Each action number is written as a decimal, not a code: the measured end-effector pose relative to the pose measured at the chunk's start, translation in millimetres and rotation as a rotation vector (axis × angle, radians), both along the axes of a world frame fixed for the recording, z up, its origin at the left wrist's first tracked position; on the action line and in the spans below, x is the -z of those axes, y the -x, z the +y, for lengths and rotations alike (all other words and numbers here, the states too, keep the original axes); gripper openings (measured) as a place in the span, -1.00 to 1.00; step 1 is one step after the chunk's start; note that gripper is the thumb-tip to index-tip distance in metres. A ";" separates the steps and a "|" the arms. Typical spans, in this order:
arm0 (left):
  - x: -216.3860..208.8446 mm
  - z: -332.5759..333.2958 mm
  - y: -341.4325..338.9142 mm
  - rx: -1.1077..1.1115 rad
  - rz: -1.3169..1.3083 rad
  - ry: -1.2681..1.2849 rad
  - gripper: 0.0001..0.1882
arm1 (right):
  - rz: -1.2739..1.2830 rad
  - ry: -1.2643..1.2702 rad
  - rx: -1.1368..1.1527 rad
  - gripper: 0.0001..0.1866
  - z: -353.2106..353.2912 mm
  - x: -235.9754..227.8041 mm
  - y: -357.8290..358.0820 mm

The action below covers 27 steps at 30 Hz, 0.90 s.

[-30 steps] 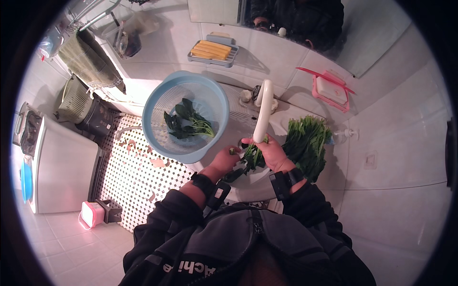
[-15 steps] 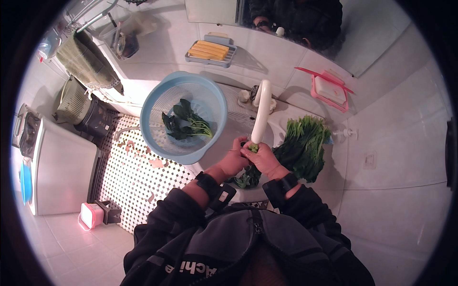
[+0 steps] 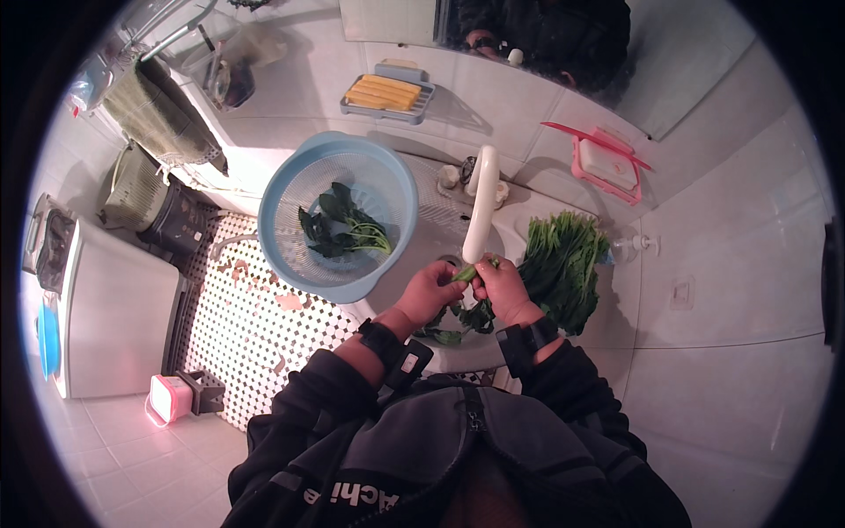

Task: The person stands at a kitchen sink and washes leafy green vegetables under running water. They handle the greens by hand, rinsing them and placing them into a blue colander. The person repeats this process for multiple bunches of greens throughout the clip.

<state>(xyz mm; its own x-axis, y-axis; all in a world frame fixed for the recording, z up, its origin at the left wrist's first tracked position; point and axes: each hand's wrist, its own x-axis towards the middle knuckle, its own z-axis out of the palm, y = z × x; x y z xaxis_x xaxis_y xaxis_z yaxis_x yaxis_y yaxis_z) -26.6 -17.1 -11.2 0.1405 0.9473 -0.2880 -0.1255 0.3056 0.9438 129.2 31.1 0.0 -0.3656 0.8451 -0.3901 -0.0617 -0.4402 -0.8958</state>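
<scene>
Below the spout of the white faucet [image 3: 481,207], my two hands work on a few leafy greens [image 3: 465,275]. My right hand [image 3: 504,289] is closed round their pale green stems. The fingers of my left hand [image 3: 429,290] pinch the stems from the other side. Dark leaves [image 3: 475,315] hang below both hands over the white sink [image 3: 453,359]. To the right, a thick bunch of leafy greens [image 3: 563,277] lies on the sink's edge. On the left, a blue strainer basket [image 3: 273,233] holds a small portion of the same greens [image 3: 345,222].
A soap rack [image 3: 383,95] with yellow bars and a pink soap dish [image 3: 607,169] hang on the tiled wall. A pump bottle [image 3: 635,246] stands beyond the bunch. Left of the basket are a towel [image 3: 163,114], a white cabinet [image 3: 119,308] and a small pink-rimmed tub [image 3: 169,398].
My hands have moved apart, the right one rightward, and the stems now show between them. The hanging leaves have shifted to the right. The basket and the bunch stay put.
</scene>
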 end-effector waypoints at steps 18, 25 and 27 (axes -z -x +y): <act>5.0 2.0 21.6 -0.210 0.354 -0.074 -0.75 | -0.102 -0.392 0.207 -0.91 24.8 -31.0 -30.0; 55.8 2.3 2.8 0.551 0.904 -0.084 -0.68 | -0.471 -0.400 0.185 -0.85 12.3 6.4 -33.4; 78.1 -4.2 -18.7 0.586 0.962 -0.124 -0.60 | -0.514 -0.421 0.173 -0.83 4.9 14.1 -39.5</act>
